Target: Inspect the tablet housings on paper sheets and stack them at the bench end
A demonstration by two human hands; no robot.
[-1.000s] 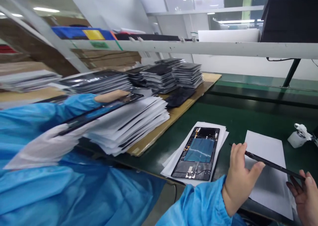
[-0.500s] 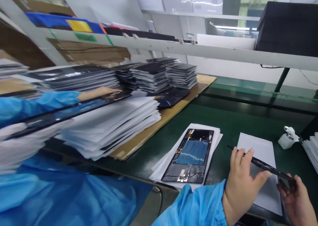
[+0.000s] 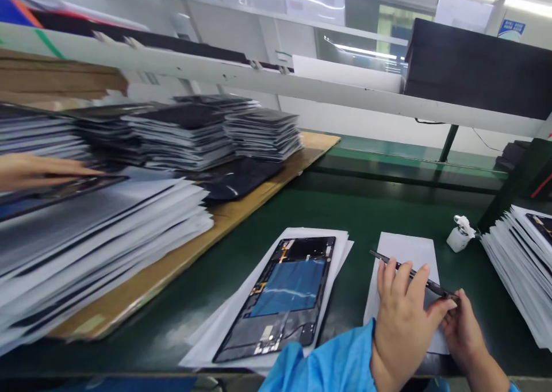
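Note:
My left hand (image 3: 401, 317) and my right hand (image 3: 463, 329) both grip a slim black tablet panel (image 3: 414, 275), seen almost edge-on, above a white sheet (image 3: 405, 251). My left fingers wrap its middle, and my right fingers pinch its near end. To their left, an opened tablet (image 3: 280, 300) lies on white sheets (image 3: 340, 237), showing a blue film and circuit parts. At the far left, a co-worker's hand (image 3: 38, 170) rests on a dark panel (image 3: 64, 191) atop a stack of panels interleaved with white sheets (image 3: 103, 248).
Several stacks of black panels (image 3: 181, 139) stand on a cardboard sheet (image 3: 259, 173) on the green bench (image 3: 366, 208). A small white bottle (image 3: 459, 235) and a paper-interleaved stack (image 3: 517, 271) are at right. A white rail (image 3: 215, 70) crosses behind.
The view has swung right, bringing the right-hand stack into sight. The co-worker's blue sleeve has left the frame. My hands have drawn closer together, still holding the panel.

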